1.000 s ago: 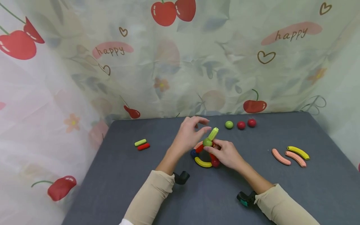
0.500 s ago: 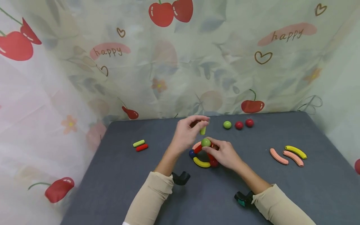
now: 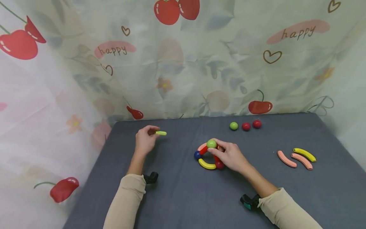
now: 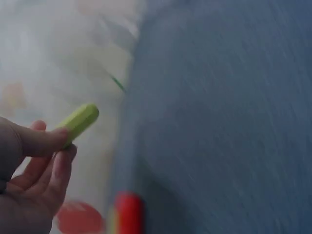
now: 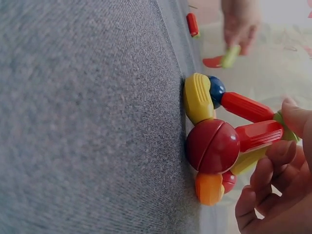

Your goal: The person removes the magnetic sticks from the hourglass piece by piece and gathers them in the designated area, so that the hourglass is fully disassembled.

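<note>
The left hand [image 3: 145, 140] pinches a light-green rod [image 3: 161, 133] above the table's left part; in the left wrist view the rod [image 4: 82, 122] sticks out past thumb and fingers. The right hand [image 3: 231, 156] grips a green ball [image 3: 211, 143] at the top of a joined structure. In the right wrist view, red rods [image 5: 247, 107] run from that ball to a blue ball [image 5: 216, 91] and a dark red ball [image 5: 213, 146]. A curved yellow piece [image 3: 207, 164] lies along the base, with an orange piece [image 5: 209, 188] beside the dark red ball.
At the back right of the table [image 3: 177, 197] are a green ball [image 3: 233, 126] and red balls [image 3: 246, 126]. Curved pink pieces [image 3: 287, 159] and a yellow one [image 3: 304, 155] lie at right. A red rod [image 5: 192, 24] lies near the left hand. Patterned cloth [image 3: 188, 73] hangs behind.
The left hand has taken the light-green rod off the green ball and carried it left, away from the structure. The right hand stays at the green ball.
</note>
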### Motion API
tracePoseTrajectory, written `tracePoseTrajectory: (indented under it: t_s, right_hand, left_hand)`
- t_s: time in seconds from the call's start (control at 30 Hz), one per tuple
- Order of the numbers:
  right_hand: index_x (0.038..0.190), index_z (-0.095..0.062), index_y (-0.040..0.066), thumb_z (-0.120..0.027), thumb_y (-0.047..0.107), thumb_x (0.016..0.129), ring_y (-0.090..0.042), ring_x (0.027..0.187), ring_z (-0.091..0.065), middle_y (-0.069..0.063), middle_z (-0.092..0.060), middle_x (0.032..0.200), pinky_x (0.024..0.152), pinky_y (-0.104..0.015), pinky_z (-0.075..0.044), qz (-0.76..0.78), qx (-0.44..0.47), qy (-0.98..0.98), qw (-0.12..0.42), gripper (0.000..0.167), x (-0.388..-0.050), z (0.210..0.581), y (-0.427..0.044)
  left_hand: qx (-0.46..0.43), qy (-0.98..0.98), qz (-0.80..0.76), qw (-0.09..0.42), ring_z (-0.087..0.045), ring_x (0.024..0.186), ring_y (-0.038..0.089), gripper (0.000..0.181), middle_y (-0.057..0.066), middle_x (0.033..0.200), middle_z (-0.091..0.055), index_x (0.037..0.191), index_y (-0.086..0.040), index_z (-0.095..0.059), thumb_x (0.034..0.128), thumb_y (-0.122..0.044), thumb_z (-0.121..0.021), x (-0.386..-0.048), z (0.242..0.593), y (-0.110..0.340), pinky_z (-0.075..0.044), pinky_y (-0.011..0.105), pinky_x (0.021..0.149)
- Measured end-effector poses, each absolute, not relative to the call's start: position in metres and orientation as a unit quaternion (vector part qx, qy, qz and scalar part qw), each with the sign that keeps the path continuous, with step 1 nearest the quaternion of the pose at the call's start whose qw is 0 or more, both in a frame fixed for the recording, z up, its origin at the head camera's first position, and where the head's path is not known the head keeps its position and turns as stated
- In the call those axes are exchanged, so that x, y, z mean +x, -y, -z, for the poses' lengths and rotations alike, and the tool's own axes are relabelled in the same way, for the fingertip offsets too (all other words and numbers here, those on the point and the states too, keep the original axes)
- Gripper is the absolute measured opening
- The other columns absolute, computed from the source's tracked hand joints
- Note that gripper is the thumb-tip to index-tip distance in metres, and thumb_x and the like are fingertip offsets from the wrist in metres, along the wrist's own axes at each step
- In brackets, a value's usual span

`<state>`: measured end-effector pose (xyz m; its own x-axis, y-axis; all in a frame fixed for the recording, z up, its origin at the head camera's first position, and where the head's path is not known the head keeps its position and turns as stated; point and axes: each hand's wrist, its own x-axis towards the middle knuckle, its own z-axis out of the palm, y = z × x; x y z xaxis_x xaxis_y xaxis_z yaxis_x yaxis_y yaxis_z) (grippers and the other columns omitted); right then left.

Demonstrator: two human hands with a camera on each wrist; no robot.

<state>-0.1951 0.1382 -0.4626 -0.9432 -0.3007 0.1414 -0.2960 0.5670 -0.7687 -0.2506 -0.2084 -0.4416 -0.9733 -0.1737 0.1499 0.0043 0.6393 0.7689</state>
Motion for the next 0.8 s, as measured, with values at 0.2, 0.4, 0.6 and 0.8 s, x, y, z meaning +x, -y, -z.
tracePoseTrajectory:
  t_s: [0.2, 0.4, 0.6, 0.8]
  right_hand:
    - [0.137, -0.064, 0.02, -0.068, 0.045, 0.097, -0.011, 0.054, -0.045, 0.004, -0.051, 0.066, 0.052, -0.023, -0.032, 0.431, -0.167, -0.887, 0.017, 0.047, -0.196, 0.46, -0.134]
    - [0.133, -0.065, 0.024, -0.068, 0.046, 0.097, -0.012, 0.053, -0.044, 0.004, -0.051, 0.067, 0.052, -0.024, -0.032, 0.43, -0.163, -0.888, 0.028, 0.043, -0.197, 0.457, -0.134]
    - [0.131, -0.065, 0.021, -0.071, 0.043, 0.096, -0.013, 0.063, -0.05, 0.001, -0.056, 0.077, 0.057, -0.024, -0.038, 0.401, -0.16, -0.902, 0.03, 0.042, -0.195, 0.446, -0.135]
    - [0.139, -0.062, 0.015, -0.074, 0.03, 0.094, -0.019, 0.092, -0.054, -0.007, -0.058, 0.11, 0.075, -0.03, -0.047, 0.334, -0.185, -0.924, -0.004, 0.049, -0.193, 0.427, -0.134]
  left_hand:
    - [0.076, 0.925, 0.36, 0.091, -0.069, 0.111, 0.03, 0.019, 0.011, 0.114, -0.075, 0.109, -0.012, -0.075, 0.0907, -0.01, -0.077, -0.253, 0.462, 0.231, -0.053, 0.047, 0.097]
    - [0.07, 0.941, 0.321, 0.082, -0.059, 0.123, 0.036, 0.022, 0.011, 0.119, -0.074, 0.112, -0.012, -0.074, 0.0904, -0.008, -0.075, -0.25, 0.46, 0.227, -0.045, 0.053, 0.106]
    - [0.013, 0.935, 0.349, 0.06, -0.057, 0.127, 0.033, 0.028, 0.008, 0.125, -0.072, 0.119, -0.014, -0.072, 0.092, -0.014, -0.076, -0.236, 0.446, 0.192, -0.045, 0.052, 0.107]
    - [-0.093, 0.916, 0.389, -0.023, -0.063, 0.095, 0.023, 0.036, 0.0, 0.123, -0.071, 0.126, -0.019, -0.069, 0.0916, -0.025, -0.078, -0.216, 0.434, 0.134, -0.055, 0.038, 0.083]
